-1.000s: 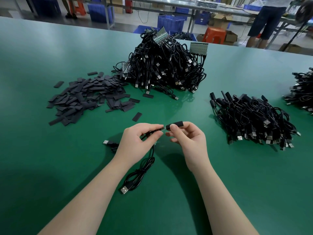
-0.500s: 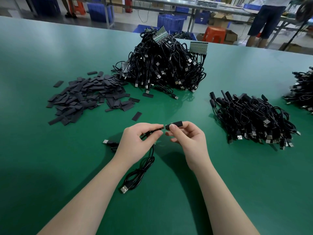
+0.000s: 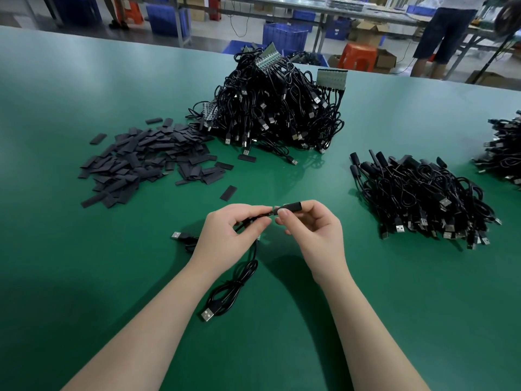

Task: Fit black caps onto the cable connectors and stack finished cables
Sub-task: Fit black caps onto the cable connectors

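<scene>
A: What fills the near part of the room?

B: A broad green table (image 3: 84,88), smooth enough that light glints off its far left stretch.

A: And behind it?

B: A grey floor (image 3: 214,38) and a long workbench (image 3: 324,7) on metal legs across the far side. Blue plastic crates (image 3: 284,36) stand under and before it, with more at far left. An orange stool (image 3: 357,56) sits far right of centre, brown cardboard boxes (image 3: 385,61) just beside it.

A: Anyone there?

B: A person in dark shorts (image 3: 439,29) stands at the far right bench.

A factory assembly floor: long green workbenches (image 3: 84,80), blue crates (image 3: 284,38), heaped cables (image 3: 276,105)
</scene>
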The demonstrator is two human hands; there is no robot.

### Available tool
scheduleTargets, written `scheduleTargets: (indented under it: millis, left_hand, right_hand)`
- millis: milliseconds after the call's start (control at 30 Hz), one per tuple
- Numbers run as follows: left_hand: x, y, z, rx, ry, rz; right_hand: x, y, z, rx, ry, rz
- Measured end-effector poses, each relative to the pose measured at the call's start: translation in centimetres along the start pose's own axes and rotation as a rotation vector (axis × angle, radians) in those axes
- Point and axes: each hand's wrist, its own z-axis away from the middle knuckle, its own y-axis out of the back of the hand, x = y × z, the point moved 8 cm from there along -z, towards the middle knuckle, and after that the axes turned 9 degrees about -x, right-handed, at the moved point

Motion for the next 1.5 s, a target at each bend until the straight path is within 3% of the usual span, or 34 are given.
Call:
scheduleTargets:
  millis: [400,600,1000,1267,1500]
  left_hand:
    - [-0.3,0.0,0.3,0.018,0.052,0.072]
    - [-0.2,0.6,0.5,0.109,0.074,-0.032]
    - [0.8,-0.2,0.2,0.019,-0.066,-0.154]
    - [0.5,0.3,0.4,0.098,-0.002,-0.107]
    - [1.6,0.2,0.4,0.092,-0.098,-0.235]
  right_hand:
    - [0.6,-1.0,0.1,-0.065,-0.066,-0.113]
    - [1.0,-0.9,0.1,-0.034,-0.069,-0.143]
    - [1.6,-0.2,0.1,0.014,-0.098,-0.212]
    - [1.4,-0.7,0.2,0.016,-0.098,-0.21]
    - [1.2,-1.0,0.2,-0.019,-0.123,-0.142]
